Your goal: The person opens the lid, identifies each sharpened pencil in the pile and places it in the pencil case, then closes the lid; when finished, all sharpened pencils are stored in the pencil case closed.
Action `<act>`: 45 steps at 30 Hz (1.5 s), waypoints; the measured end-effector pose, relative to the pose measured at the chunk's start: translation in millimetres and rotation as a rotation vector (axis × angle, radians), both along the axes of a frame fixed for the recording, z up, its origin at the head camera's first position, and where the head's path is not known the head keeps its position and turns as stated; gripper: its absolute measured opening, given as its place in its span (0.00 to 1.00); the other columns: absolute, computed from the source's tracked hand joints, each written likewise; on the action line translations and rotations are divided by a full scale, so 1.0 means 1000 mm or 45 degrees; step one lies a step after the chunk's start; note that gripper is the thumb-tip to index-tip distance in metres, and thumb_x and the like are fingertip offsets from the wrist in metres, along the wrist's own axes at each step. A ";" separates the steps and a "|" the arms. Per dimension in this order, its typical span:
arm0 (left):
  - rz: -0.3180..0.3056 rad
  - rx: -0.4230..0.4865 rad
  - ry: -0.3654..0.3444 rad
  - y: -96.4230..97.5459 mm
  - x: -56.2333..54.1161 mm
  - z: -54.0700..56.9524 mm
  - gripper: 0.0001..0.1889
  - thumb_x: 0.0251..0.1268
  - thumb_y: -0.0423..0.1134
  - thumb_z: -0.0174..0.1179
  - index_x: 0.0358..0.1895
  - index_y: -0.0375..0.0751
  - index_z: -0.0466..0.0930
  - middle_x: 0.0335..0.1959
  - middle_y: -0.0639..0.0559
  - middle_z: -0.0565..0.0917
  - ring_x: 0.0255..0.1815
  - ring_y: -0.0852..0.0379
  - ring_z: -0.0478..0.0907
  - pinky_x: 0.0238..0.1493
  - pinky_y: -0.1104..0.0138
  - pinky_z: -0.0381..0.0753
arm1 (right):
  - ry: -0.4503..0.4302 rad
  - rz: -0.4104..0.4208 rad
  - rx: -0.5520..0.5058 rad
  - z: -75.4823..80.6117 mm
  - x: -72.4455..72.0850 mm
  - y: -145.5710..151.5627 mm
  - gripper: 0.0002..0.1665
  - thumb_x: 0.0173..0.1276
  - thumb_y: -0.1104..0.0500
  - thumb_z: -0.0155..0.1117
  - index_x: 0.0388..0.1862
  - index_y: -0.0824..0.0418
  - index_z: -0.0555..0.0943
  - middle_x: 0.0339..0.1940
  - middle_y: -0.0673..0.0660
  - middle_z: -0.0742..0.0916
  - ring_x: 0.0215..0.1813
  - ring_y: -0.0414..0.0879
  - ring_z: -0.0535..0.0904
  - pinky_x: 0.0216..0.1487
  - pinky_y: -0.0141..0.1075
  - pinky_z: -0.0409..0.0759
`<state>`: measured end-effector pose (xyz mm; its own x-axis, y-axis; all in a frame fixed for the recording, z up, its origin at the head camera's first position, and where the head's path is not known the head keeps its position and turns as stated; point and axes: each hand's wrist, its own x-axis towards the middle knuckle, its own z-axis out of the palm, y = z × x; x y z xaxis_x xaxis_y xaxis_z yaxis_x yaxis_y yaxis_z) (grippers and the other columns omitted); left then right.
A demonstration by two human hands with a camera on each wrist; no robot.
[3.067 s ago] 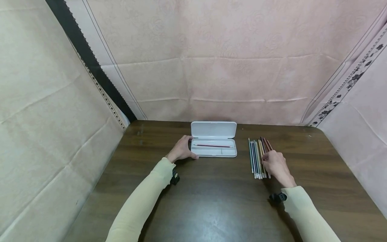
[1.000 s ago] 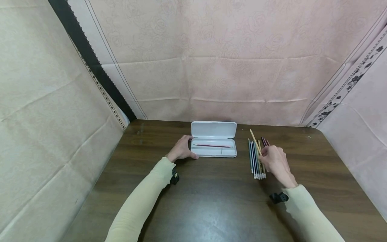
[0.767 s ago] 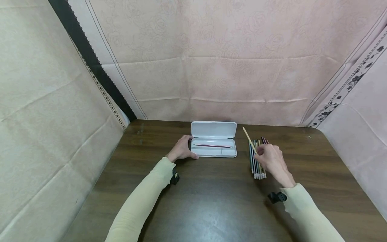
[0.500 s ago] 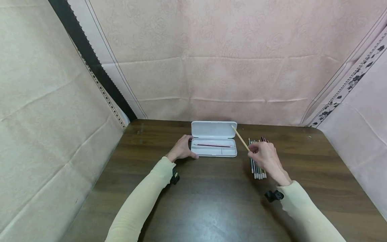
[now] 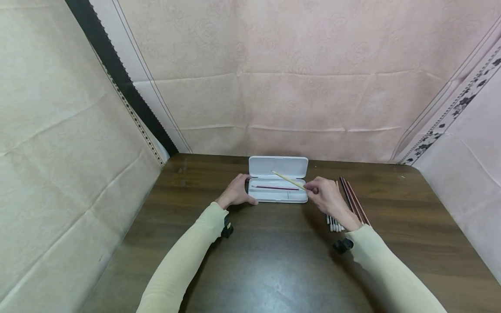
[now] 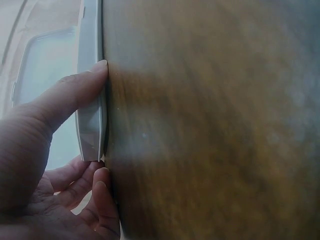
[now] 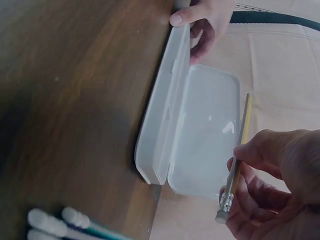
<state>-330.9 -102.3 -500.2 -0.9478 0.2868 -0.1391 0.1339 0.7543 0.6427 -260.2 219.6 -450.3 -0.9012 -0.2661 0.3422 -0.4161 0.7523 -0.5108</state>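
Observation:
My left hand (image 5: 236, 192) grips the left end of a white pencil case (image 5: 274, 201), thumb at its front wall and fingers round the far side. The lid (image 5: 278, 165) stands open at the back. One dark red pencil (image 5: 274, 188) lies lengthwise in the case. Above the case's right part, my right hand (image 5: 326, 198) pinches a yellow pencil (image 5: 287, 179) between thumb and fingers. It slants up to the left, point away from the hand. In the right wrist view, its eraser end (image 7: 221, 216) sticks out below the fingers (image 7: 245, 200).
Right of the case lie several pencils (image 5: 335, 227) side by side, partly hidden under my right hand. Slanted dark red pencils (image 5: 352, 200) lie beyond them. Patterned cloth (image 5: 297, 87) hangs close behind the wooden table (image 5: 274, 252) and at both sides.
My right hand has picked the yellow pencil out of the row and carried it left over the case. The left hand has kept its grip on the case's end.

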 end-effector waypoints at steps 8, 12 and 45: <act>0.002 -0.008 -0.009 0.000 -0.002 0.002 0.52 0.57 0.45 0.84 0.83 0.39 0.65 0.84 0.39 0.68 0.83 0.40 0.68 0.85 0.45 0.68 | 0.073 0.171 0.099 -0.010 -0.024 -0.018 0.09 0.73 0.72 0.67 0.46 0.70 0.93 0.40 0.65 0.92 0.41 0.56 0.86 0.46 0.50 0.86; -0.002 -0.015 -0.005 0.001 -0.003 0.001 0.52 0.57 0.46 0.85 0.83 0.40 0.65 0.84 0.39 0.68 0.83 0.41 0.68 0.86 0.46 0.68 | 0.044 0.189 0.129 -0.014 -0.035 -0.023 0.09 0.74 0.72 0.68 0.48 0.70 0.93 0.42 0.65 0.92 0.46 0.59 0.86 0.52 0.56 0.87; -0.004 -0.015 0.011 0.000 -0.001 0.001 0.52 0.56 0.46 0.85 0.82 0.39 0.66 0.83 0.39 0.69 0.82 0.41 0.69 0.85 0.47 0.70 | -0.196 0.179 0.240 -0.036 -0.075 -0.047 0.12 0.75 0.74 0.67 0.48 0.68 0.94 0.48 0.67 0.93 0.49 0.57 0.89 0.57 0.55 0.90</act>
